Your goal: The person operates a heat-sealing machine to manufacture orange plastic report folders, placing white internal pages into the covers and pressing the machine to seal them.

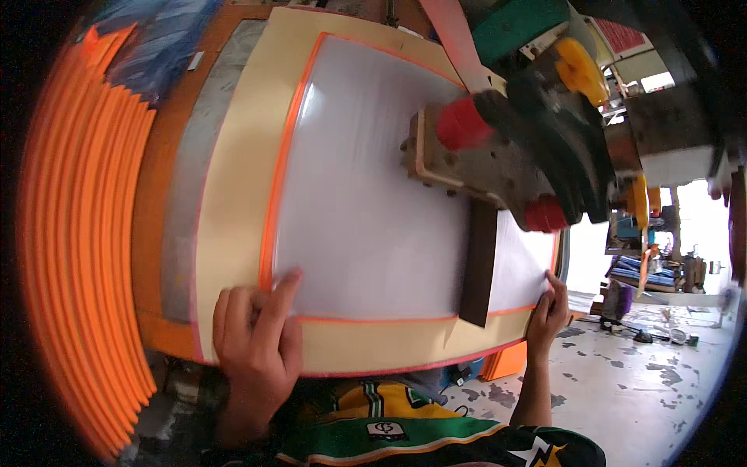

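Observation:
A translucent whitish sheet (373, 187) with orange edging lies on a cream board (233, 187). At the sheet's near left corner, my left hand (261, 331) has its index finger stretched onto the orange edge, the other fingers loosely bent. My right hand (547, 315) is at the near right corner, index finger extended to the edging and the others partly curled by the board's rim. Between the hands, a dark flat bar (478, 268) stands across the sheet. Over it hangs a blurred machine head (498, 163) with red knobs and black parts, hiding the sheet's far right.
A tall stack of orange folded pieces (85, 241) rises at the left, with blue plastic wrapping (167, 47) behind it. More orange pieces (504, 363) stand below the board. To the right are a worn, spotted floor (622, 381) and shelves with blue cloth (642, 271).

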Action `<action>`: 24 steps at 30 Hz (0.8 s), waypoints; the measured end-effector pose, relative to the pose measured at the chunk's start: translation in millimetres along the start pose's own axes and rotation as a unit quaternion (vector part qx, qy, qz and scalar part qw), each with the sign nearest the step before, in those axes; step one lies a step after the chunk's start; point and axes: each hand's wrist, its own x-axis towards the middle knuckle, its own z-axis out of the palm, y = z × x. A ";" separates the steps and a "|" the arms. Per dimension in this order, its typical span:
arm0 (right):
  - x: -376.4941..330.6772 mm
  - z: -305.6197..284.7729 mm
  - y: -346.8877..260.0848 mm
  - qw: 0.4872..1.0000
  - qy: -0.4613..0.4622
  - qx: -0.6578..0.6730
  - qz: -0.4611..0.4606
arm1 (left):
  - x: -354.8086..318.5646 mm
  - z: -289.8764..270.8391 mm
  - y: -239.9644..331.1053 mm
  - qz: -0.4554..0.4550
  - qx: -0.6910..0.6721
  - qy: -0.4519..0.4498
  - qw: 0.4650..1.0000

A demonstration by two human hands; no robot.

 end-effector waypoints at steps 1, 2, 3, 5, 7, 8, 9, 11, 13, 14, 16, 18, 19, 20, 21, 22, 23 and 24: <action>0.0 -1.3 5.3 1.000 0.013 0.005 -0.025 | 0.8 2.8 -1.9 0.009 -0.009 -0.004 1.000; -0.7 -1.8 12.6 0.998 0.026 0.008 -0.050 | 3.6 6.7 -3.8 0.010 -0.027 -0.005 1.000; -0.4 -2.9 24.5 0.998 0.038 0.005 -0.052 | 6.2 5.7 -3.0 0.016 -0.026 -0.019 0.999; 0.5 -0.3 18.9 0.997 0.042 0.007 -0.064 | 7.5 -6.9 3.0 0.002 -0.012 -0.063 0.998; 0.7 8.2 16.2 0.995 0.047 -0.001 -0.093 | 3.8 -19.0 2.7 0.012 -0.006 -0.035 0.999; -1.2 5.6 19.6 0.994 0.049 -0.010 -0.093 | 5.6 -16.6 0.4 0.032 -0.011 -0.009 0.999; -4.4 2.9 24.2 0.998 0.029 -0.004 -0.061 | 8.2 -13.0 2.1 0.025 -0.018 0.001 1.000; -4.9 -2.2 19.0 1.000 -0.004 -0.009 -0.028 | 9.6 -15.8 -7.6 0.033 -0.043 -0.035 0.998; -7.1 -5.5 34.6 0.999 -0.005 -0.028 -0.034 | 10.6 -11.7 -10.6 0.046 -0.062 -0.033 0.996; -7.5 -6.4 39.5 0.998 -0.008 -0.039 -0.042 | 11.9 -8.2 -12.3 0.047 -0.066 -0.036 0.996; -9.3 -5.5 27.8 0.999 -0.014 -0.032 -0.040 | 12.5 -2.4 -14.9 0.077 -0.049 0.005 0.996; -14.7 -6.5 49.3 1.000 -0.012 -0.014 -0.017 | 16.3 -2.0 -17.5 0.086 -0.061 0.006 0.994; -18.7 -6.3 61.6 0.999 0.003 0.004 -0.035 | 17.5 -2.3 -19.1 0.095 -0.072 0.013 0.993; -22.5 -8.9 71.0 0.999 0.005 0.000 -0.034 | 19.6 -5.0 -18.9 0.095 -0.076 0.013 0.992; -25.2 -9.9 77.9 1.000 -0.001 0.005 0.010 | 22.5 -8.1 -16.8 0.087 -0.075 -0.006 0.993; -24.9 -10.9 84.4 0.999 -0.004 0.007 0.032 | 24.1 -9.1 -15.9 0.079 -0.073 -0.024 0.994; -25.3 -12.3 90.2 0.998 -0.005 0.008 0.054 | 23.9 -7.8 -17.7 0.079 -0.076 -0.025 0.994; -22.2 -11.4 91.8 0.999 -0.014 0.031 0.009 | 23.3 -7.9 -20.0 0.078 -0.107 -0.044 0.990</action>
